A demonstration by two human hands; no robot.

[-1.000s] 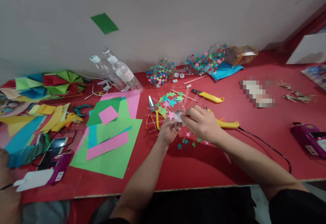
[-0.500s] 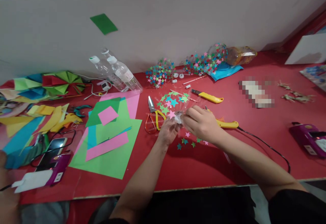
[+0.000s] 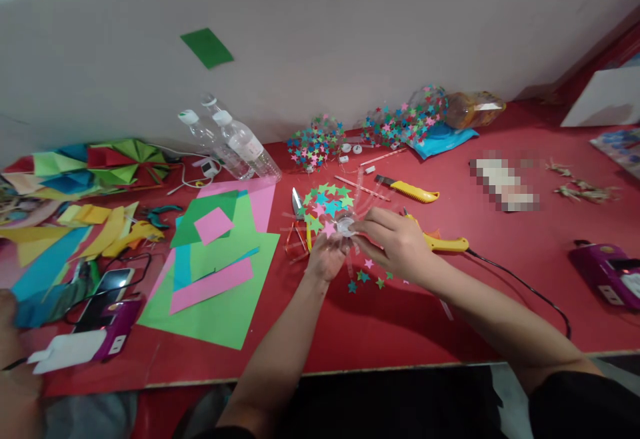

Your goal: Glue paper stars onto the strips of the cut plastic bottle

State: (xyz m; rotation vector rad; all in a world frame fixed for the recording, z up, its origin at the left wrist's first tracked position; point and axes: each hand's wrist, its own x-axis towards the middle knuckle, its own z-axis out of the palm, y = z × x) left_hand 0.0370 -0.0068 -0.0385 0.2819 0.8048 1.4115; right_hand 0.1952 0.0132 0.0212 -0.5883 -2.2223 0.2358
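Note:
A clear plastic bottle piece cut into splayed strips [image 3: 345, 227] is between my hands, its round neck facing up. Green, blue and pink paper stars [image 3: 327, 202] cover its far-left strips. My left hand [image 3: 327, 257] grips the piece from below and the near side, fingers curled round it. From the right, my right hand [image 3: 397, 239] pinches at the rim of the neck; its fingertips are partly hidden. Loose stars [image 3: 380, 284] lie on the red table just below. Scissors [image 3: 297, 202] with red and yellow handles lie partly under the strips.
A yellow cutter knife [image 3: 413, 190] and a yellow glue gun [image 3: 447, 244] with a black cord lie to the right. Star-covered plastic balls [image 3: 315, 142] and clear bottles [image 3: 247, 146] line the wall. Coloured paper [image 3: 215, 322] lies left. Another person's arm [image 3: 17, 359] shows far left.
The plastic piece has turned and shifted slightly left, so its stars are bunched at the far left. My right fingers have loosened and spread a little at the neck.

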